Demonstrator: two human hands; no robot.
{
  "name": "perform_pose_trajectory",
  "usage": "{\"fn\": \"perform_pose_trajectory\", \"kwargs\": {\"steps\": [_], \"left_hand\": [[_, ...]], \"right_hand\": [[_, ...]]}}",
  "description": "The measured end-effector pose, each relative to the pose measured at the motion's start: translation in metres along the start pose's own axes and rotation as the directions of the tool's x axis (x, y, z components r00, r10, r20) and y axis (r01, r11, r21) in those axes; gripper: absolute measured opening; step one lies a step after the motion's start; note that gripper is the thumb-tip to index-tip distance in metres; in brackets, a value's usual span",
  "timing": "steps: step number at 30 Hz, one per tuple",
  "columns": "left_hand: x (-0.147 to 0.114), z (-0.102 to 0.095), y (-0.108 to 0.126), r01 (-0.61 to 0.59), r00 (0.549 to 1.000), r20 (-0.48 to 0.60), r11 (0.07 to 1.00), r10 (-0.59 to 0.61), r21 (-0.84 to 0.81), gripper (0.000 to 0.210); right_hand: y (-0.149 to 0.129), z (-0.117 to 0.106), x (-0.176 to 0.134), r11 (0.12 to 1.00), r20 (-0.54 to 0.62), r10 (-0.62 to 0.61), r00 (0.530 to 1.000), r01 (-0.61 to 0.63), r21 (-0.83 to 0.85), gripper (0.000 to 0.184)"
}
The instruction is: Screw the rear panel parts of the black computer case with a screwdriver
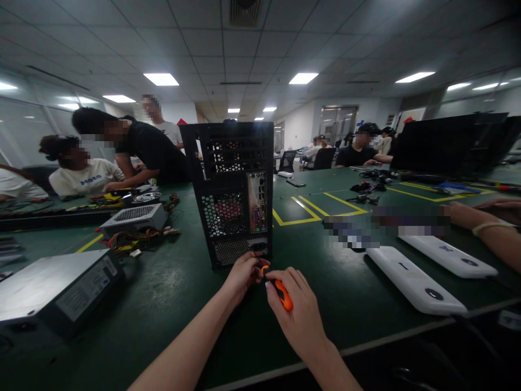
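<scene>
"Orange-and-black hand tool (285,298): where is it?"

"Clasped in the right hand (299,307), just in front of the black perforated metal computer case (223,182), which stands upright on the green tabletop (171,304)."

"And the left hand (242,274)?"

"Fingers bunched together by the case's lower right corner; whether they grip anything, I can't tell."

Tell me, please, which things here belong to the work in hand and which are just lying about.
In use: black metal computer case; orange-and-black handled tool.
Lying about: two boxy silver metal power supplies; two oblong white devices.
</scene>
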State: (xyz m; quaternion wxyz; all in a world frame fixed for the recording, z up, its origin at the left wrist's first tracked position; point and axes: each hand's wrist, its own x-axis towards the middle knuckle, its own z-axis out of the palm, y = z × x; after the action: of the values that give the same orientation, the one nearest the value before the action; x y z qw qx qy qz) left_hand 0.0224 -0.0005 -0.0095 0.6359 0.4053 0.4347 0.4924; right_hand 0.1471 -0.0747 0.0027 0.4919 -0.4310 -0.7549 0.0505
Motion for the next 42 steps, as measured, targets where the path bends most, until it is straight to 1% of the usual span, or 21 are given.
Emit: {"fn": "perform_pose_trajectory", "kwargs": {"steps": [5,14,20,26,30,34,35,37,39,41,42], "left_hand": [[0.000,0.000,0.000,-0.004,1.000,0.011,1.000,0.004,0.002,0.022],[0.002,-0.001,-0.002,-0.003,1.000,0.003,1.000,0.003,-0.006,0.022],[0.000,0.000,0.000,-0.003,1.000,-0.006,1.000,0.003,0.005,0.022],[0.001,-0.001,-0.001,0.000,1.000,0.001,1.000,0.000,0.012,0.022],[0.000,-0.001,0.000,0.002,1.000,-0.005,1.000,-0.002,0.004,0.021],[0.001,-0.001,0.000,0.011,1.000,-0.013,1.000,-0.011,-0.010,0.021],[0.001,-0.002,-0.001,0.018,1.000,-0.015,1.000,-0.019,-0.013,0.021],[0.001,-0.002,-0.001,0.032,0.999,-0.014,0.999,-0.032,-0.026,0.019],[0.001,-0.002,-0.002,0.041,0.999,-0.009,0.998,-0.041,-0.043,0.016],[0.000,-0.002,-0.002,0.039,0.999,-0.021,0.998,-0.040,-0.057,0.014],[-0.001,-0.002,-0.002,0.034,0.999,-0.033,0.998,-0.036,-0.059,0.013]], "right_hand": [[0.001,0.000,0.000,1.000,0.012,0.022,1.000,-0.022,0.014,0.013],[0.000,0.000,0.001,1.000,-0.017,-0.001,1.000,0.001,0.011,0.013],[-0.001,0.000,0.000,0.998,0.020,0.019,1.000,-0.020,0.055,0.013],[0.001,0.000,-0.001,0.998,0.016,0.035,0.999,-0.035,0.053,0.014],[0.001,0.000,0.000,0.999,0.036,0.034,0.999,-0.036,0.035,0.013],[-0.001,0.006,-0.002,0.995,0.043,0.095,0.995,-0.096,0.009,0.013],[-0.001,0.008,-0.002,0.996,0.051,0.087,0.995,-0.087,-0.004,0.012],[-0.001,0.011,-0.003,0.998,0.074,0.019,0.997,-0.014,-0.059,0.007],[-0.002,0.012,-0.003,0.990,0.096,-0.053,0.994,0.065,-0.127,0.011],[-0.004,0.011,-0.001,0.984,0.122,-0.058,0.991,0.077,-0.161,0.012],[-0.006,0.009,0.000,0.985,0.140,-0.044,0.989,0.067,-0.159,0.009]]}}
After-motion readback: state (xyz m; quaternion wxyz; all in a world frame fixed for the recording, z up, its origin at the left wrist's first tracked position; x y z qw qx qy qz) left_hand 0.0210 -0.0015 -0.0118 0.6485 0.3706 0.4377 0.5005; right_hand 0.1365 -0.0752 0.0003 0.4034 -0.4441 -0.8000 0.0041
